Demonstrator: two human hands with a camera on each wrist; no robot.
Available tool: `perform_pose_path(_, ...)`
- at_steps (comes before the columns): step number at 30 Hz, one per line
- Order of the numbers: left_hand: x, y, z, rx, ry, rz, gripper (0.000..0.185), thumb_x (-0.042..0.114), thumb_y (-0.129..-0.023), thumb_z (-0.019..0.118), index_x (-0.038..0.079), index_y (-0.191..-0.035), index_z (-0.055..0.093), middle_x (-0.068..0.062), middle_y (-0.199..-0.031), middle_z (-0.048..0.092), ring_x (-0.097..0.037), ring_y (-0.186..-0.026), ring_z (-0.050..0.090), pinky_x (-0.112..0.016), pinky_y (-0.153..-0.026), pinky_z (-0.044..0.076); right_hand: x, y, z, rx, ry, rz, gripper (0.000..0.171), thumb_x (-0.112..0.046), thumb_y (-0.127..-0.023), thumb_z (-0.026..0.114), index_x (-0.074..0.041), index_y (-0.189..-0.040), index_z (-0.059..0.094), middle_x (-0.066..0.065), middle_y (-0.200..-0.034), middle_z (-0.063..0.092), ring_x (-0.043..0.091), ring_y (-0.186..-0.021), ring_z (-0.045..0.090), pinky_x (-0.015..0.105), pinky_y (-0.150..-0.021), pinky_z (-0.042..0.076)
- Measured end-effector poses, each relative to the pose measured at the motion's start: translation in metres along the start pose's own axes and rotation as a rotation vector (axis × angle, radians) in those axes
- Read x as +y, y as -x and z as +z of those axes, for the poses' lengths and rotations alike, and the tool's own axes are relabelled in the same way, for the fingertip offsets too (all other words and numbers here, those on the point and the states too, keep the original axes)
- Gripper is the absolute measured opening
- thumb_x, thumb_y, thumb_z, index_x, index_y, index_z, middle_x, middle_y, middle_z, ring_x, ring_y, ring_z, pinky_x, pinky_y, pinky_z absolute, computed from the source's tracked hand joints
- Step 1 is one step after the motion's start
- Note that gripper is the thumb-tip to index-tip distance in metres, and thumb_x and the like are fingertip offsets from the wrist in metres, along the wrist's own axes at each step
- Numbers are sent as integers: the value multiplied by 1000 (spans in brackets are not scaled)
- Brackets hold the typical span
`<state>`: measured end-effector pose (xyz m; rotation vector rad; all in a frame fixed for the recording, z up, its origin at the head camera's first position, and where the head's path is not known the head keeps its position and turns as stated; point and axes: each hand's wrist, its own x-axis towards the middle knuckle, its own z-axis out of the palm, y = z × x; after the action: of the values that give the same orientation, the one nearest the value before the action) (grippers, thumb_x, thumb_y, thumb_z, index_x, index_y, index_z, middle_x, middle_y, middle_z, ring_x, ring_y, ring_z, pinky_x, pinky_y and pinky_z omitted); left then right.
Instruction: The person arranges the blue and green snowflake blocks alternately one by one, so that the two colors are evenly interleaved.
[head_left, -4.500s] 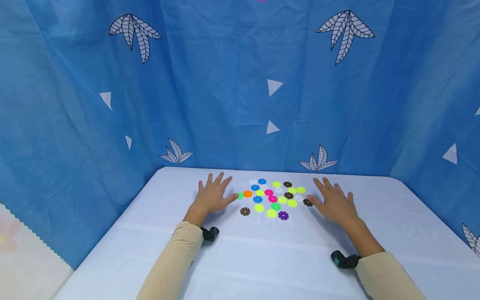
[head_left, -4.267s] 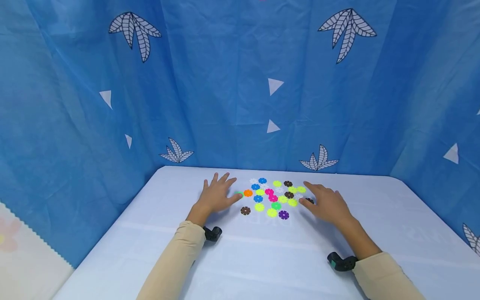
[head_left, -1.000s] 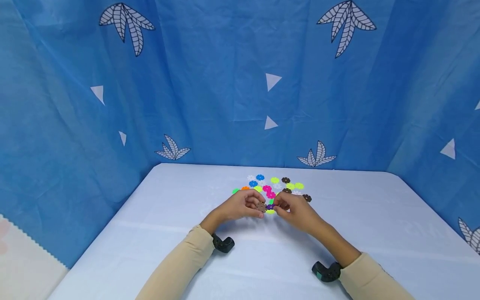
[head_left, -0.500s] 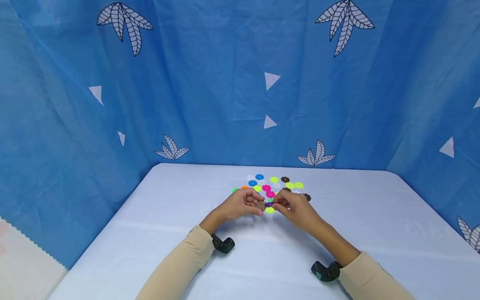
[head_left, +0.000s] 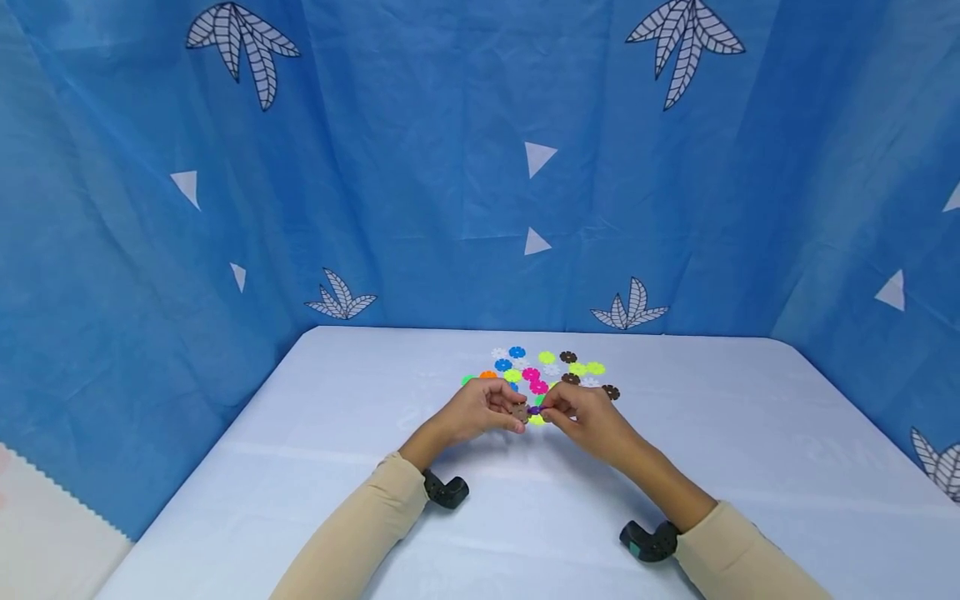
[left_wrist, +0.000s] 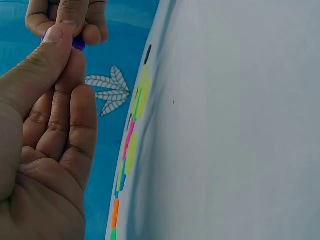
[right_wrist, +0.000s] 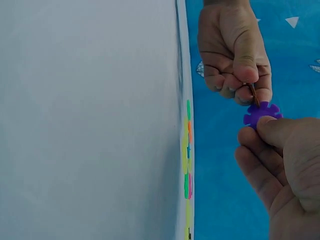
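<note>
Above the table (head_left: 315,433), the left hand (head_left: 472,412) pinches a brown disc (head_left: 521,410) and the right hand (head_left: 588,421) a purple disc (right_wrist: 259,113), so joining them cleanly probably calls for slots lined up crosswise and a straight push.

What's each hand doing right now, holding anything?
Left hand: pinching a brown disc.
Right hand: pinching a purple disc.

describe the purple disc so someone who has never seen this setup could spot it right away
On the pale table hemmed in by blue curtains, two hands meet just in front of a scatter of coloured notched discs. The right hand pinches the purple disc by its edge, up against the brown disc that the left hand pinches. It is the only purple one, and lifted off the table.
</note>
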<state>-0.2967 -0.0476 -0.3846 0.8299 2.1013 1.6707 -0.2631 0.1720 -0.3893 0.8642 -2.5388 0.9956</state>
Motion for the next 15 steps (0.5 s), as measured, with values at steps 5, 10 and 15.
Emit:
perform_pose_path(5, -15, -7, -2, 7, -12, 13, 32, 7, -69, 76, 0, -97, 63, -13, -103, 68, -11, -78, 66, -27, -67, 53, -2, -1, 0, -3, 23, -22, 15, -8, -78, 70, -16, -87, 61, -6, -79, 67, 0, -72, 62, 12, -66, 50)
perform_pose_path(10, -24, -10, -1, 15, -38, 35, 34, 10, -68, 77, 4, -99, 64, -13, -98, 69, -12, -77, 65, -27, -66, 53, -3, -2, 1, -3, 25, -37, 14, -9, -78, 70, -15, -87, 62, -5, -78, 67, 3, -72, 63, 12, -66, 50)
perform_pose_path(15, -24, -9, -2, 2, -52, 54, 39, 14, -69, 77, 5, -103, 60, -9, -95, 67, -12, -77, 62, -26, -69, 53, -5, -1, 0, 1, 20, 3, 11, -11, -80, 69, -16, -87, 62, -3, -79, 67, 6, -72, 64, 12, -66, 50)
